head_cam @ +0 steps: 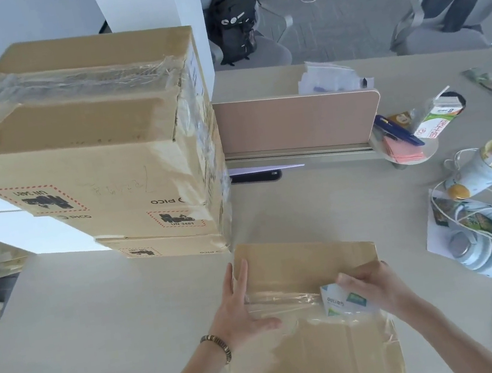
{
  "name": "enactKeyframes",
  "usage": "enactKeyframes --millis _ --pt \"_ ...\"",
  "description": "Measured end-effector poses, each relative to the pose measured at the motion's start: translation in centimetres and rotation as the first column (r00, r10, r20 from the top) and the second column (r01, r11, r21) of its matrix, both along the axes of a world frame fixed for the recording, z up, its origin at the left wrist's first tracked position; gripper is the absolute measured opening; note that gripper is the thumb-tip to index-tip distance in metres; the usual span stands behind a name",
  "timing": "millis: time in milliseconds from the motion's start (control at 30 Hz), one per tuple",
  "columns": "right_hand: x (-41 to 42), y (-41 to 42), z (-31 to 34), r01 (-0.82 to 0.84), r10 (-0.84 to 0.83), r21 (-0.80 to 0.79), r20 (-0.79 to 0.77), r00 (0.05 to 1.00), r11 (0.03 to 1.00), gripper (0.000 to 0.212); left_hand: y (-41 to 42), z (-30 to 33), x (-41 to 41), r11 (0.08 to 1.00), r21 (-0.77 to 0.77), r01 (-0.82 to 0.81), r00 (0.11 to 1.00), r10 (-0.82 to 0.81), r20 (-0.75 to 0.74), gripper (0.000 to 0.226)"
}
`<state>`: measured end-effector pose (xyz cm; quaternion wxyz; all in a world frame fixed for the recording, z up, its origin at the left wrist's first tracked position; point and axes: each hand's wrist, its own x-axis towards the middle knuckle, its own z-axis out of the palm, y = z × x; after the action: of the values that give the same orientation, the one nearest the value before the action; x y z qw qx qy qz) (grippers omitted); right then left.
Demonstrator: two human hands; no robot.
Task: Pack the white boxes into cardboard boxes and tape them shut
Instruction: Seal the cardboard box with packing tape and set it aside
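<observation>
I am looking down at a tabletop where a tall stack of cardboard boxes is standing at the back left, each one already closed and showing clear tape over its seams, so I am judging the bulk of the packing as done. Just in front of the stack, a smaller cardboard box is lying flat with its flaps shut, and a strip of clear tape is lying across its top seam. My left hand is pressing flat on the taped end, its fingers straight and spread. My right hand is gripping the tape roll at the far end of the strip, fingers curled round it. The strip is not yet reaching the right edge, so I am reckoning this box as partly sealed, with cutting and smoothing still to come. No white boxes are showing; I am assuming they are inside. The box's near edge is running out of view, and the clutter on the right is too blurred to name.
</observation>
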<state>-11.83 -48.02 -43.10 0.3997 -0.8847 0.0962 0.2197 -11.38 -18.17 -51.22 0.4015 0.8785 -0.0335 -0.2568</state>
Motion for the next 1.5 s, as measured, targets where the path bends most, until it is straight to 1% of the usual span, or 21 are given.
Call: enactKeyframes --millis 100,167,267,333,400,467,500,533,633,700,733,800,867,900,967,1100,1200,1233,1333,1400,1500 --pt "0.1 -1.5 0.3 -0.052 0.056 -0.312 0.004 0.998 0.949 0.072 0.0 0.3 0.1 0.998 0.05 0.024 1.0 -0.023 -0.01 0.145" --pt "-0.4 -2.5 0.0 -0.069 0.088 -0.356 0.038 0.995 0.932 0.072 -0.1 0.4 0.0 0.996 0.088 0.034 0.999 -0.033 -0.004 0.144" --pt "-1.4 -3.1 -0.8 -0.023 0.029 -0.105 0.054 0.998 0.994 0.075 -0.1 0.5 0.0 0.995 0.094 0.03 0.999 -0.032 0.024 0.142" --pt "-1.3 -3.9 -1.1 0.022 -0.022 0.016 0.048 0.999 1.0 0.082 -0.2 0.6 0.0 0.995 0.1 0.029 0.999 -0.033 0.039 0.141" --pt "-1.0 -5.0 -0.7 -0.023 0.026 -0.047 0.054 0.998 0.999 0.08 -0.3 0.5 -0.1 0.991 0.127 0.031 0.999 -0.037 0.04 0.141" --pt "-1.2 -6.6 -0.7 -0.02 0.031 -0.22 0.049 0.998 0.975 0.07 -0.4 0.5 -0.1 0.988 0.15 0.026 0.999 -0.032 0.037 0.142" --pt "-1.4 -7.3 -0.7 0.004 0.009 -0.259 0.048 0.999 0.966 0.069 -0.5 0.5 -0.1 0.987 0.157 0.023 0.999 -0.029 0.038 0.141" --pt "-1.6 -7.9 -1.0 0.024 -0.009 -0.232 0.066 0.998 0.973 0.07 -0.5 0.5 -0.1 0.986 0.163 0.022 0.999 -0.028 0.033 0.14" --pt "-2.3 -8.3 -1.5 0.044 -0.053 0.069 0.132 0.99 0.997 0.066 -0.6 0.6 -0.1 0.987 0.161 0.028 0.999 -0.031 0.016 0.138" --pt "-2.1 -8.7 -1.6 0.054 -0.071 0.159 0.106 0.992 0.986 0.067 -0.6 0.4 -0.2 0.988 0.156 0.022 1.0 -0.024 0.008 0.138" --pt "-1.9 -9.2 -1.5 0.029 -0.042 0.136 0.091 0.995 0.99 0.07 -0.7 0.4 -0.2 0.988 0.155 0.017 1.0 -0.018 0.009 0.139" --pt "-1.6 -10.3 -1.4 -0.069 0.077 -0.081 0.099 0.992 0.994 0.074 -0.7 0.3 -0.3 0.989 0.146 0.001 1.0 -0.002 0.007 0.139" --pt "-1.6 -11.2 -1.6 -0.112 0.144 -0.311 0.081 0.986 0.944 0.074 -0.7 0.3 -0.3 0.991 0.134 -0.009 1.0 0.009 0.002 0.139" --pt "-1.8 -11.5 -1.8 -0.119 0.156 -0.37 0.072 0.985 0.921 0.073 -0.7 0.3 -0.3 0.991 0.133 -0.007 1.0 0.007 0.002 0.138" --pt "-2.2 -11.6 -2.6 -0.13 0.174 -0.434 0.061 0.983 0.891 0.072 -0.9 0.5 -0.4 0.989 0.15 -0.002 1.0 0.001 0.003 0.138" --pt "-2.8 -11.3 -4.7 -0.168 0.209 -0.48 0.033 0.977 0.861 0.071 -0.9 0.7 -0.4 0.971 0.236 0.022 0.999 -0.028 0.02 0.142" --pt "-3.2 -11.2 -6.5 -0.2 0.238 -0.518 0.006 0.971 0.832 0.068 -0.7 0.4 -0.1 0.93 0.357 0.086 0.989 -0.122 0.078 0.143" --pt "-3.3 -11.1 -7.1 -0.197 0.239 -0.525 0.012 0.971 0.828 0.067 -0.5 0.2 -0.1 0.891 0.437 0.122 0.976 -0.188 0.111 0.141" --pt "-3.4 -10.7 -8.5 -0.175 0.216 -0.512 0.021 0.976 0.841 0.065 -0.7 0.7 0.3 0.713 0.677 0.182 0.883 -0.421 0.206 0.142" --pt "-3.5 -10.5 -9.0 -0.179 0.213 -0.514 0.007 0.977 0.839 0.066 -1.8 1.2 0.2 0.649 0.727 0.225 0.817 -0.532 0.222 0.137" --pt "-3.5 -10.4 -9.4 -0.189 0.236 -0.534 0.02 0.971 0.824 0.07 -6.9 0.9 -0.8 0.663 0.675 0.325 0.712 -0.641 0.286 0.117"
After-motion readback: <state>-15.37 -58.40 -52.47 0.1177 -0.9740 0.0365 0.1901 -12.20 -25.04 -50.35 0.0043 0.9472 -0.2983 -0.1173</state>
